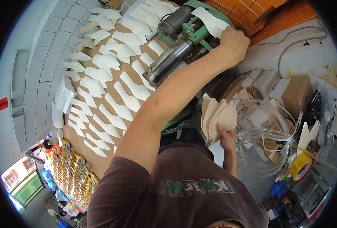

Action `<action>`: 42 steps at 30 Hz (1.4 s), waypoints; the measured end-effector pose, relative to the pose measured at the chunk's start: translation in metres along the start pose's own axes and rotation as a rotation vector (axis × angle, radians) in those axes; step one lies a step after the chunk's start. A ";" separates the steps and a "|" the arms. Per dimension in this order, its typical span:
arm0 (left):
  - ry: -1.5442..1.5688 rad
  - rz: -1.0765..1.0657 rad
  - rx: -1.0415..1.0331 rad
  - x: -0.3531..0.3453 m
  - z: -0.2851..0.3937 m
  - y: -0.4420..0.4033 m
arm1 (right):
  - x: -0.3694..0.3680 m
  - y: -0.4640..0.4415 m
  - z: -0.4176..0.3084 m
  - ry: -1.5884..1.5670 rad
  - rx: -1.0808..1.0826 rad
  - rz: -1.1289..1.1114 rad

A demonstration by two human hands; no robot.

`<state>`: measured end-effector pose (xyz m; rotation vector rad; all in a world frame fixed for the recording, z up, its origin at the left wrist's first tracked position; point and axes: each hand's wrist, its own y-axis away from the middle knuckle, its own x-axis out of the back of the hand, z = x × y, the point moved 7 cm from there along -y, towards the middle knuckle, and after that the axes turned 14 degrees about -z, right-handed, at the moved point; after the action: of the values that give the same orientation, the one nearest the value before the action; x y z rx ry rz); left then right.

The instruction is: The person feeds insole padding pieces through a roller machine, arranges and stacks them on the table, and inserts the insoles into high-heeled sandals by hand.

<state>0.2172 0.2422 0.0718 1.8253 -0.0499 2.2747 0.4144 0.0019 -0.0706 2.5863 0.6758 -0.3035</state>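
My left hand (235,43) reaches across to the green machine (204,36) at the top. Its fingers are closed on one end of a white insole (210,22), which extends over the machine. Below the left forearm runs the machine's shiny metal roller (172,62). Close to my body, my right hand (226,138) grips a fanned stack of cream insoles (216,116), thumb across their face. Many white insoles (132,86) lie in overlapping rows on the brown board (107,89) at left.
Piles of insoles (65,95) line the board's far left edge. Coiled clear tubing (265,152) and cardboard boxes (296,93) crowd the right side, with a yellow tape roll (300,169) below. Orange boxes (248,17) stand behind the machine. Gold-coloured items (71,171) are stacked at lower left.
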 end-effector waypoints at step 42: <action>1.345 -0.241 0.326 -0.112 -0.244 0.192 | -0.031 -0.102 -0.069 0.188 0.093 0.105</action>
<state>-0.0321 0.0788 -0.0698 0.0415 0.7179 2.8756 0.3426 0.1012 -0.0377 2.7523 0.5988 -0.0604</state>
